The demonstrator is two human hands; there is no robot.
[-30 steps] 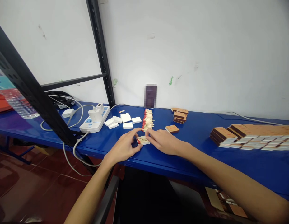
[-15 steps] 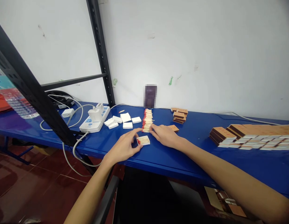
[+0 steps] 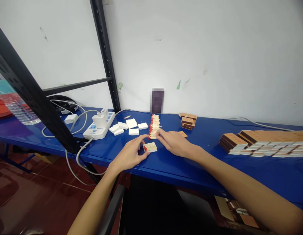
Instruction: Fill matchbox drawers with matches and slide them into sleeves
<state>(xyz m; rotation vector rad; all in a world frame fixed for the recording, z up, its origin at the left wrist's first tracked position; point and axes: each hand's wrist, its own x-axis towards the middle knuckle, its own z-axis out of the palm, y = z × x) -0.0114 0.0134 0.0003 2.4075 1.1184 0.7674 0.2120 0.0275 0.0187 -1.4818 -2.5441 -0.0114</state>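
A small white matchbox tray (image 3: 153,148) with red-tipped matches in it lies on the blue table. My left hand (image 3: 129,152) curls around its left end, thumb at the near side, while the index finger reaches to the red heads of the match row. That long row of loose matches (image 3: 155,124) runs away from me, heads to the left. Thumb and forefinger of my right hand (image 3: 172,142) are pinched at the plain ends of the nearest matches. Partly behind my right hand lies a brown matchbox sleeve (image 3: 183,134).
Several white trays (image 3: 133,132) lie left of the matches, beside a power strip (image 3: 96,129) with cables. Brown matchbox sleeves (image 3: 188,121) are piled behind my right hand. Stacked matchboxes (image 3: 264,142) stand at right. A black shelf post (image 3: 108,58) rises at left.
My right hand has shifted slightly left onto the nearest matches, its thumb and forefinger now closer together. The left hand and the tray have stayed in place.
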